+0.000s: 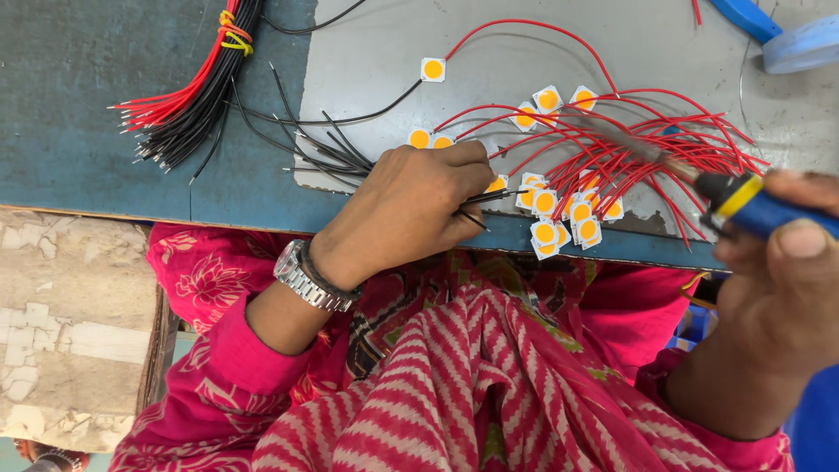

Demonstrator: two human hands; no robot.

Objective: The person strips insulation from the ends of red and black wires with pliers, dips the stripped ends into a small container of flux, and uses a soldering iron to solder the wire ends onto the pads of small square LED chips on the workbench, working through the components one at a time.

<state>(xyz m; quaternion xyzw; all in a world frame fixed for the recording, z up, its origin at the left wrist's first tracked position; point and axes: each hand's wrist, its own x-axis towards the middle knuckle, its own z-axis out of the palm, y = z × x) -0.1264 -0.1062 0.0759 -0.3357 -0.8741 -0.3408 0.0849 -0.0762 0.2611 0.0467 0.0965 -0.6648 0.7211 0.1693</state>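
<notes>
Blue-topped bench (96, 114) carries a bundle of loose wires (188, 96) at left, unused. The left hand (406, 210) pinches black wires (494, 199) beside a yellow chip (496, 184). Further right, many chips (559, 210) already carry red leads. The right hand (778, 297) has its grip closed around a soldering iron (743, 203).

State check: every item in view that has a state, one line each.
left hand: pinching black wires
right hand: gripping soldering iron
wire bundle: tied, lying on bench
LED chips: clustered, red leads attached
wristwatch: on left wrist
</notes>
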